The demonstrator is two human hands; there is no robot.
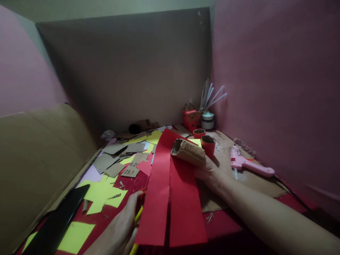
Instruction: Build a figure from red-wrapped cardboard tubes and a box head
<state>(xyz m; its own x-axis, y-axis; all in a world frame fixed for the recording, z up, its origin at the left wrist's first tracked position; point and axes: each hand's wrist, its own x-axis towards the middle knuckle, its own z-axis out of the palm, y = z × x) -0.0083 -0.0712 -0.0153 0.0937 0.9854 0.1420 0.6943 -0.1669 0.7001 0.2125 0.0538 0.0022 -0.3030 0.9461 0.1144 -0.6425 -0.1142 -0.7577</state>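
Observation:
My left hand (pixel 123 217) is closed around yellow-and-orange-handled scissors (pixel 138 215) at the left edge of a red paper sheet (pixel 156 198). The paper hides their blades. A long slit runs up the sheet from its near edge, parting it into two strips. My right hand (pixel 209 173) grips a hollow corrugated cardboard tube (pixel 189 151), which lies over the far part of the paper. That hand's fingers are mostly hidden behind the tube. Just beyond stand two red-wrapped cardboard tubes (pixel 208 146), upright on the work surface.
A pink glue gun (pixel 249 164) rests on a cardboard sheet (pixel 247 186) at right, its cord trailing. Yellow paper scraps (pixel 102 193) and cardboard pieces (pixel 130 171) cover the left. A black flat object (pixel 58 217) lies front left. White sticks (pixel 209 94) stand at the back.

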